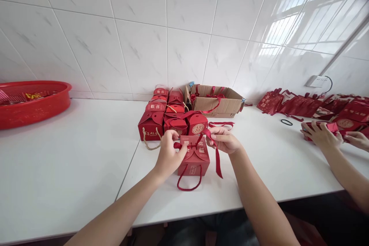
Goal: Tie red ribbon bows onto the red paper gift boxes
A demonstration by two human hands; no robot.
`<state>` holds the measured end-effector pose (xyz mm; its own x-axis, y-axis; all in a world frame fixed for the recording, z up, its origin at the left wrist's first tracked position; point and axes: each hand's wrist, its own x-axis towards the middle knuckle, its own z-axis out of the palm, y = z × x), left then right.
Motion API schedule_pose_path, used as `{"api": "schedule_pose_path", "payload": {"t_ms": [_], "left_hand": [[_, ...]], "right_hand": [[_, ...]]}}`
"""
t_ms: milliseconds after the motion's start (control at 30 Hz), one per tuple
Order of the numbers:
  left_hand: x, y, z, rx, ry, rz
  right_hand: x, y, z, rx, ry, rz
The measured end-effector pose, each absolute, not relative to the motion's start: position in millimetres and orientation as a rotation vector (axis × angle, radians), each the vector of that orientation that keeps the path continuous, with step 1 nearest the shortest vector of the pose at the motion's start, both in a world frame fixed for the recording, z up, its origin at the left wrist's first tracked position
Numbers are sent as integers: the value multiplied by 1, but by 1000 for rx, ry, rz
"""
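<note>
A small red gift box (193, 165) with a cord handle hanging down its front stands on the white table before me. Red ribbon (219, 163) crosses its folded top, and one tail hangs to the right of the box. My left hand (170, 153) pinches the ribbon at the box's left side, thumb resting by the top. On the right, my right hand (225, 140) grips the other stretch of ribbon between thumb and fingers, just off the box. Right behind are several similar red boxes (150, 127), some with gold cord handles.
An open cardboard box (216, 111) with ribbons over its rim stands by the tiled wall. Far left is a red plastic basket (57, 105). At right, a co-worker's hands (323, 136) hold a red box near more red boxes (302, 105). A black ring (286, 122) lies nearby.
</note>
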<state>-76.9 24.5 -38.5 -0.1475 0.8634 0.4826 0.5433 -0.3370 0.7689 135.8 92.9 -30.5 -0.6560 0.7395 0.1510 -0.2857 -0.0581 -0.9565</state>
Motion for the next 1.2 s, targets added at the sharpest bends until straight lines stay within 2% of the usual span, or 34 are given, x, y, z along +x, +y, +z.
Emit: {"api": "schedule_pose_path", "payload": {"t_ms": [67,300,467,867,1000,1200], "left_hand": [[-76,23,-28,1902,1557,1513],[-57,29,11,1925,1165,1146],[-48,38,12,1790,1279,1273],[-56,40,12,2013,1308,1429],[-76,36,6,1827,1442,1265],[-104,31,-12,1594,1471,813]], "right_hand": [[133,85,-25,-489,-1485,1798],[123,74,-12,-475,-1504,1719],[122,71,-11,-561,-1512,1660],[117,68,-13,-802,-1681,1412],[115,68,-16,-802,-1589,1459],[114,63,-11,-794,-1621,1572]]}}
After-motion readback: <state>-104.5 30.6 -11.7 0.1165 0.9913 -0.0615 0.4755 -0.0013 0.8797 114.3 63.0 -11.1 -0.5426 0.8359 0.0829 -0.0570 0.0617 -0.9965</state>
